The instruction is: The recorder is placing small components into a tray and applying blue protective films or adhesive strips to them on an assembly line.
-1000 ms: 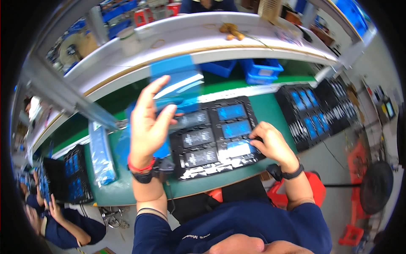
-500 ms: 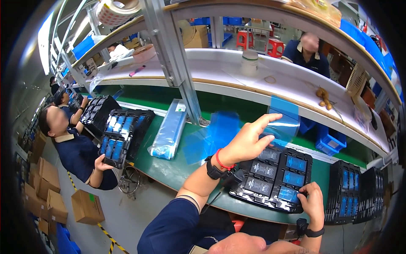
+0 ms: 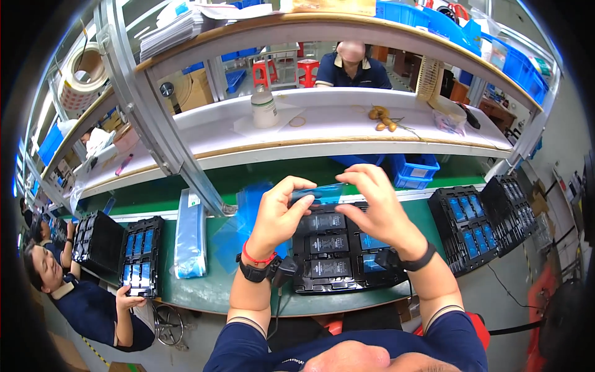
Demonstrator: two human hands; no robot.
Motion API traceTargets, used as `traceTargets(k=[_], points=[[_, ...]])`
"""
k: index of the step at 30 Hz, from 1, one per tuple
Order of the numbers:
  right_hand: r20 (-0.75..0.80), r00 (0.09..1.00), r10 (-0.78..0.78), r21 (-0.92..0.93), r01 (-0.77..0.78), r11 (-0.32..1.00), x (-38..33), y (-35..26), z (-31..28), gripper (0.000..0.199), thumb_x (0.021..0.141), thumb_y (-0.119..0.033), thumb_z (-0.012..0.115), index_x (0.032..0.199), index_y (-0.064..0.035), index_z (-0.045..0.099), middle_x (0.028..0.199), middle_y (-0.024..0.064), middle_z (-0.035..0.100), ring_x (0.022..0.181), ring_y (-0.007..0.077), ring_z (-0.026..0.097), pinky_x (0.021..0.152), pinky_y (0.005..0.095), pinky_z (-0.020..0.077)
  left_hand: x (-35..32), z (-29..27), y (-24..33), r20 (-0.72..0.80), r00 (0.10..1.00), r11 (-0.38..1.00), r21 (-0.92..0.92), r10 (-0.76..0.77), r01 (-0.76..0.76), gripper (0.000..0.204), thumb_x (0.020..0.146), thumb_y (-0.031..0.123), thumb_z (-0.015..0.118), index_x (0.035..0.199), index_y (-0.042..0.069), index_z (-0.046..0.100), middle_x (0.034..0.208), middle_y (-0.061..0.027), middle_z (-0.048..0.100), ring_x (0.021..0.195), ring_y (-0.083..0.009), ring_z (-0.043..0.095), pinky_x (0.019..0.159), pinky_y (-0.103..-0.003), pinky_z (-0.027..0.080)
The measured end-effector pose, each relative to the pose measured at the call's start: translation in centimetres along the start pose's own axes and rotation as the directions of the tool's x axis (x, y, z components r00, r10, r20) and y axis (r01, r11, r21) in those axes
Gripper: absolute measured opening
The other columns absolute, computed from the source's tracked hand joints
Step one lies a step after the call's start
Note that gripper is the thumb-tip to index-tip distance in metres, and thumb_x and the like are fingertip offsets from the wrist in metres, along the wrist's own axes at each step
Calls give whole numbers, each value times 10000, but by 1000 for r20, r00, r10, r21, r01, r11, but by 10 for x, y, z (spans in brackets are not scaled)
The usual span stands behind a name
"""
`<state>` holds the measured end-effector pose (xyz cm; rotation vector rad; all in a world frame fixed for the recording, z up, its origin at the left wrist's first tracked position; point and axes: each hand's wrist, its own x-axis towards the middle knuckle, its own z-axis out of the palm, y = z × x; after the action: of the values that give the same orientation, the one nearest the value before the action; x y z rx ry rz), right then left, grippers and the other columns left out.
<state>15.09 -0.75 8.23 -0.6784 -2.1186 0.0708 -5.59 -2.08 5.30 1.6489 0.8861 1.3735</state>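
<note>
A small piece of clear blue film [image 3: 326, 194] is raised above a black tray [image 3: 359, 288]. My left hand [image 3: 279, 214] pinches the film's left end between thumb and fingers. At its right end, my right hand [image 3: 378, 208] has its fingers spread, with the tips close to the film's edge; contact is hard to make out. Flat black battery packs [image 3: 327, 243] fill the tray's left column. In the right column, packs with blue film on top [image 3: 374, 262] are partly covered by my right hand and wrist.
Loose blue sheets [image 3: 251, 201] and a long plastic-wrapped pack [image 3: 191, 239] lie left of the tray. Stacked black trays [image 3: 465, 226] stand at right. A metal post [image 3: 155, 118] and shelf edge [image 3: 347, 149] run behind. At left, a co-worker [image 3: 93, 310] holds another tray [image 3: 141, 254].
My right hand has left the tray's lower right corner and come up to the film's right end. My left hand still holds the film, now lower over the tray. The view has swung right.
</note>
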Motion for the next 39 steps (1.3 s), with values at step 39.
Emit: traceTargets(k=[39], points=[[472, 376, 797, 335, -913, 233, -46, 75, 80, 189, 790, -67, 676, 669, -52, 531, 493, -10, 484, 354, 52, 402, 297, 201, 278, -31, -103, 21, -504, 858, 984, 177, 100, -10, 279, 869, 74, 584, 1132, -8, 543, 991, -125, 645, 877, -161, 640, 685, -226, 491]])
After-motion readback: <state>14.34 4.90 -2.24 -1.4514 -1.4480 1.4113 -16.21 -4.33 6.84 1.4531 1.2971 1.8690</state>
